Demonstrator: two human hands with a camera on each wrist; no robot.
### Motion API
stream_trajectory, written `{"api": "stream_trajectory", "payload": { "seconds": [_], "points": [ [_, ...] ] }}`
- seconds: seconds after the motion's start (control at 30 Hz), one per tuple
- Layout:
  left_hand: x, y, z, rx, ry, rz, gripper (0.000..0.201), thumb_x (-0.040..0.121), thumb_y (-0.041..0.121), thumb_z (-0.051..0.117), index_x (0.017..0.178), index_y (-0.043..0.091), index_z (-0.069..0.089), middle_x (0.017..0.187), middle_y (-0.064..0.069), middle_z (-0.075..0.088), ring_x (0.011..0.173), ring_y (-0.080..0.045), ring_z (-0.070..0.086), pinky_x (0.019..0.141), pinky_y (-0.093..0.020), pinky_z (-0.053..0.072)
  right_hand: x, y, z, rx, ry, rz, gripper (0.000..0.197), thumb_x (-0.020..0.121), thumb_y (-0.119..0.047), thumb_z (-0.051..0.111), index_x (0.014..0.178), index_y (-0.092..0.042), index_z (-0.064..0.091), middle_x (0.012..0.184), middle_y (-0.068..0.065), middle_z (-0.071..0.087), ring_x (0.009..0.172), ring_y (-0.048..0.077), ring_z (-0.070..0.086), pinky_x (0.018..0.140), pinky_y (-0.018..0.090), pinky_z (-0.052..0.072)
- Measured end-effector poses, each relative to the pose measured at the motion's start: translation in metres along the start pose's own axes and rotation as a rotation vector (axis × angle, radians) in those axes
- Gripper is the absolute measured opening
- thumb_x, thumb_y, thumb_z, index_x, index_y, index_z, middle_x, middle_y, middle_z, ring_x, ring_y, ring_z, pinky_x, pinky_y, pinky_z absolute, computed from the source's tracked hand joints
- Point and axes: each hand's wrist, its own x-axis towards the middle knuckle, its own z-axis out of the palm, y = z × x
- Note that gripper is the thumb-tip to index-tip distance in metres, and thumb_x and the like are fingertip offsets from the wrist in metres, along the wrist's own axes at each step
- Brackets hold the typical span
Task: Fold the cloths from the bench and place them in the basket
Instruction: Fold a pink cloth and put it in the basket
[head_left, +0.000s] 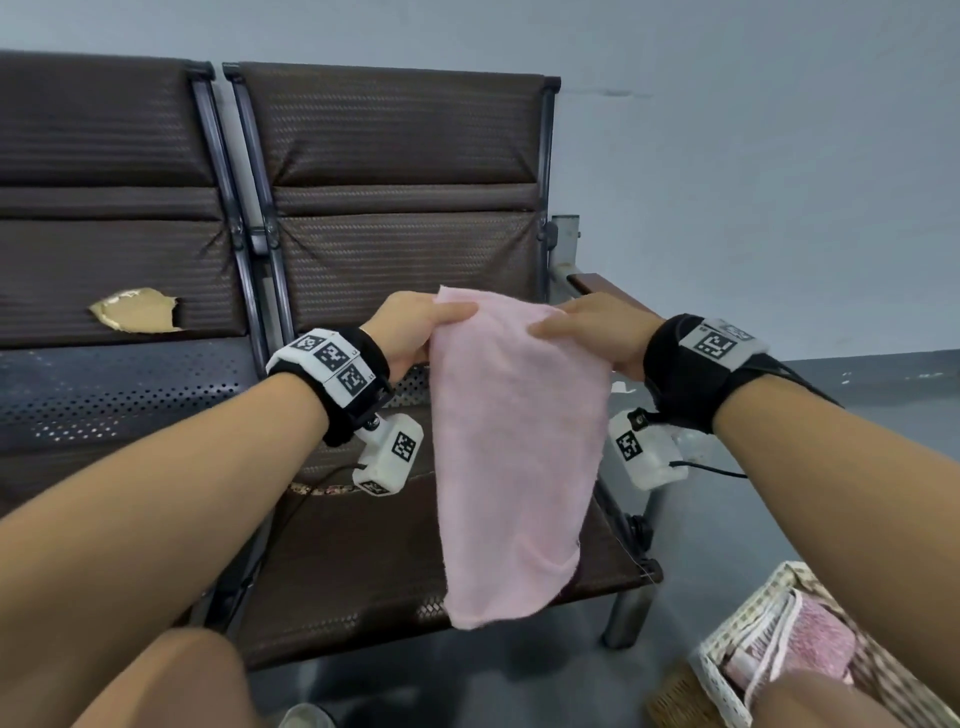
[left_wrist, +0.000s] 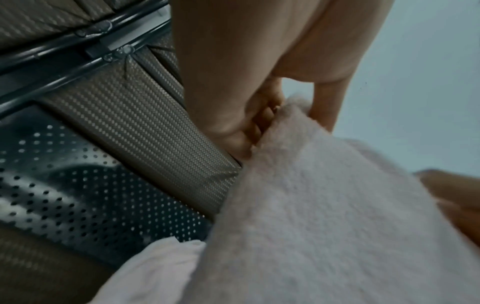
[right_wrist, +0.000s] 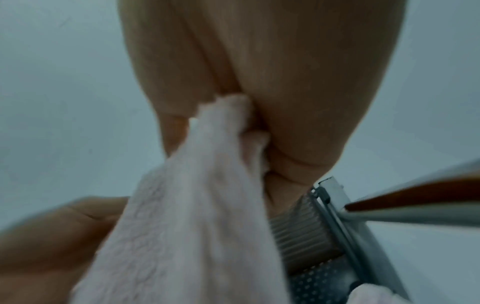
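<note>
A pale pink cloth (head_left: 514, 457) hangs in the air over the bench seat (head_left: 363, 561), held by its top edge. My left hand (head_left: 415, 332) pinches the upper left corner, thumb on the near face. My right hand (head_left: 592, 332) pinches the upper right corner the same way. In the left wrist view the cloth (left_wrist: 324, 216) runs down from the curled fingers (left_wrist: 249, 127). In the right wrist view bunched cloth (right_wrist: 207, 185) sits between thumb and fingers. A wicker basket (head_left: 727, 670) stands on the floor at lower right, with a folded pink cloth (head_left: 815, 639) inside.
The bench has brown padded backs (head_left: 395, 156) and a torn patch (head_left: 135, 312) on the left seat back. A wooden armrest (head_left: 592, 286) sticks out at the bench's right end. Another whitish cloth (left_wrist: 155, 267) lies on the seat. My knees fill the bottom corners.
</note>
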Motion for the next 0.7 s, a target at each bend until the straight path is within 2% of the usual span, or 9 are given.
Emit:
{"api": "stream_trajectory", "payload": {
  "seconds": [0.07, 0.13, 0.2, 0.27, 0.37, 0.43, 0.5, 0.6, 0.7],
  "points": [
    [0.012, 0.000, -0.002, 0.150, 0.085, 0.099, 0.029, 0.090, 0.017, 0.072, 0.104, -0.007, 0.071, 0.106, -0.021, 0.072, 0.090, -0.026, 0.066, 0.086, -0.042, 0.053, 0.012, 0.007, -0.007, -0.268, 0.068, -0.043, 0.021, 0.080, -0.036, 0.074, 0.082, -0.015, 0.074, 0.096, 0.007, 0.073, 0.091, 0.027, 0.070, 0.080, 0.036, 0.056],
    [0.019, 0.002, 0.000, 0.230, 0.132, 0.188, 0.026, 0.090, 0.019, 0.072, 0.099, -0.006, 0.072, 0.105, -0.026, 0.071, 0.088, -0.026, 0.065, 0.085, -0.046, 0.055, 0.025, 0.012, -0.012, -0.339, 0.177, -0.058, 0.021, 0.083, -0.039, 0.072, 0.081, -0.019, 0.074, 0.112, 0.008, 0.071, 0.099, 0.029, 0.068, 0.085, 0.039, 0.054],
    [0.025, 0.007, 0.002, 0.239, 0.189, 0.265, 0.026, 0.089, 0.022, 0.072, 0.096, -0.003, 0.074, 0.103, -0.025, 0.072, 0.086, -0.028, 0.068, 0.083, -0.047, 0.056, 0.034, 0.012, -0.013, -0.270, 0.302, -0.082, 0.024, 0.083, -0.044, 0.071, 0.076, -0.020, 0.072, 0.095, 0.007, 0.071, 0.084, 0.028, 0.066, 0.073, 0.035, 0.055],
    [0.031, 0.012, 0.002, 0.203, 0.227, 0.309, 0.028, 0.088, 0.024, 0.072, 0.095, -0.003, 0.073, 0.099, -0.023, 0.073, 0.084, -0.027, 0.067, 0.081, -0.048, 0.056, 0.040, 0.010, -0.011, -0.150, 0.408, -0.155, 0.027, 0.085, -0.039, 0.071, 0.066, -0.022, 0.063, 0.064, -0.001, 0.057, 0.063, 0.022, 0.053, 0.056, 0.028, 0.041],
    [0.036, 0.008, -0.004, 0.122, 0.205, 0.325, 0.024, 0.087, 0.023, 0.072, 0.095, 0.001, 0.075, 0.100, -0.023, 0.073, 0.084, -0.023, 0.066, 0.084, -0.048, 0.056, 0.040, 0.009, -0.008, -0.044, 0.465, -0.299, 0.019, 0.089, -0.031, 0.066, 0.070, -0.030, 0.064, 0.063, -0.010, 0.055, 0.062, 0.011, 0.051, 0.056, 0.023, 0.038],
    [0.033, -0.004, -0.010, 0.098, 0.150, 0.333, 0.015, 0.087, 0.017, 0.073, 0.099, 0.009, 0.078, 0.101, -0.015, 0.075, 0.089, -0.017, 0.068, 0.086, -0.040, 0.055, 0.034, 0.014, -0.003, -0.017, 0.423, -0.351, 0.011, 0.092, -0.029, 0.063, 0.082, -0.029, 0.069, 0.071, -0.010, 0.061, 0.065, 0.008, 0.054, 0.059, 0.021, 0.041],
    [0.025, -0.024, -0.016, 0.164, 0.084, 0.314, 0.020, 0.087, 0.009, 0.073, 0.105, 0.017, 0.077, 0.101, -0.005, 0.076, 0.092, -0.011, 0.068, 0.089, -0.030, 0.054, 0.028, 0.029, 0.006, -0.080, 0.357, -0.345, 0.011, 0.094, -0.027, 0.061, 0.092, -0.025, 0.071, 0.076, -0.011, 0.063, 0.069, 0.005, 0.055, 0.060, 0.019, 0.041],
    [0.006, -0.066, -0.020, 0.384, -0.042, 0.163, 0.019, 0.088, 0.009, 0.072, 0.101, 0.023, 0.076, 0.098, -0.006, 0.077, 0.087, -0.011, 0.066, 0.087, -0.033, 0.053, 0.013, 0.062, 0.027, -0.228, 0.173, -0.286, 0.012, 0.094, -0.018, 0.057, 0.090, -0.015, 0.068, 0.077, -0.007, 0.060, 0.075, 0.013, 0.055, 0.068, 0.027, 0.040],
    [-0.019, -0.107, -0.017, 0.669, -0.223, 0.011, 0.008, 0.091, 0.015, 0.069, 0.096, 0.014, 0.076, 0.094, -0.014, 0.074, 0.079, -0.015, 0.061, 0.078, -0.037, 0.052, -0.007, 0.102, 0.050, -0.343, -0.096, -0.187, 0.021, 0.096, -0.018, 0.055, 0.093, 0.001, 0.065, 0.083, 0.010, 0.067, 0.079, 0.028, 0.060, 0.075, 0.035, 0.050]
  ]
}}
